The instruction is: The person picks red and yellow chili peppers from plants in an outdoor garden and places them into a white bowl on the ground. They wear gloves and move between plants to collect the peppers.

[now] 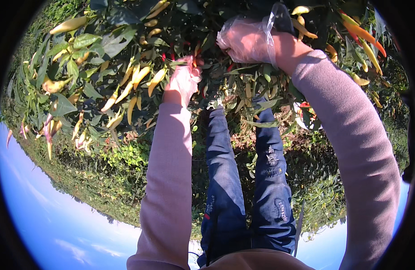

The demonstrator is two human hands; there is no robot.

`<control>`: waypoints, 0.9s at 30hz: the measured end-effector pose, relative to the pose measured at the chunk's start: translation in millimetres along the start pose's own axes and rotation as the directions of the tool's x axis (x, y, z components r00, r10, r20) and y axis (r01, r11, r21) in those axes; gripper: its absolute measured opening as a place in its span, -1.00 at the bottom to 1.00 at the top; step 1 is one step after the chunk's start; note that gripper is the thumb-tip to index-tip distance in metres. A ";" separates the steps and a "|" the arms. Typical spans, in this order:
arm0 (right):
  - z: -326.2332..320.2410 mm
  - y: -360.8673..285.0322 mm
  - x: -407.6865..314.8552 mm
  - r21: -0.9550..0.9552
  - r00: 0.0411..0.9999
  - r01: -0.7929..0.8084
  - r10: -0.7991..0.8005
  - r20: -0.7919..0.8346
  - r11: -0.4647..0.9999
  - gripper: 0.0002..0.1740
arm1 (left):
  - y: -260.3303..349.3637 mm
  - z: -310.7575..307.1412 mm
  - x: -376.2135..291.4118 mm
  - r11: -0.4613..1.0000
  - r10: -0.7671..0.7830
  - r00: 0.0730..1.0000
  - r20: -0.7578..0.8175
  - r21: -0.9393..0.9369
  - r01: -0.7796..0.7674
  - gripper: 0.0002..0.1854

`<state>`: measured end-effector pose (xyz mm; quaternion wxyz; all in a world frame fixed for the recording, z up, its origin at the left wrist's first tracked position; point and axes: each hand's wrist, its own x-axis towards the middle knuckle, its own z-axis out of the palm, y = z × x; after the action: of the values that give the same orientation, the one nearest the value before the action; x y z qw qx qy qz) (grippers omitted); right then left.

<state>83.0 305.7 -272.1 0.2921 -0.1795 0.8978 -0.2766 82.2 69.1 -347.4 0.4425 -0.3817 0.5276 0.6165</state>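
Observation:
Both my hands reach into a chili pepper plant, and each wears a thin clear plastic glove. My left hand (184, 79) has its fingers curled around an orange-red chili pepper (194, 61). Several red peppers hang just above it in shade. To the right, my right hand (242, 42) is curled, palm turned away, with leaves around its fingers. What it may hold is hidden. A red pepper (230, 66) shows just below that hand. Pale yellow peppers (141, 76) hang in a cluster left of my left hand.
Under my right forearm, a white container (299, 116) with red things in it is partly covered by leaves. My jeans-clad legs (224, 162) stand close to the plant. Orange and yellow peppers (366, 35) hang at the upper right. Low green growth (126, 175) covers the ground behind.

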 end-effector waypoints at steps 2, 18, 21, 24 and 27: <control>-2.3 1.2 -2.3 -0.029 0.999 -0.046 0.046 0.015 0.999 -0.83 | 3.8 6.8 -11.6 0.999 -0.033 0.999 0.011 0.025 0.033 -0.75; -19.9 16.0 -13.2 -0.135 0.999 -0.005 0.012 0.050 0.991 -0.82 | -19.0 63.0 5.2 0.924 0.380 0.914 0.142 -0.110 -0.367 -0.95; -20.5 14.0 -12.9 -0.061 1.000 -0.021 0.020 -0.002 0.998 -0.83 | -33.6 42.0 16.2 0.688 0.534 0.796 0.285 0.400 -0.605 -0.90; -25.8 14.6 -11.0 -0.026 1.000 -0.017 0.017 -0.006 1.000 -0.79 | -51.7 27.0 38.2 0.690 0.540 0.828 0.152 0.484 -0.538 -0.91; -33.9 15.1 -7.4 -0.103 0.993 -0.069 0.079 0.091 0.992 -0.76 | -59.4 13.3 62.5 0.027 0.683 0.696 0.223 0.944 -0.329 -0.91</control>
<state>65.0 334.4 -255.2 0.3350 -0.1734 0.9017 -0.2114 118.8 94.2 -422.6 0.2377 0.0956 0.9412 0.2201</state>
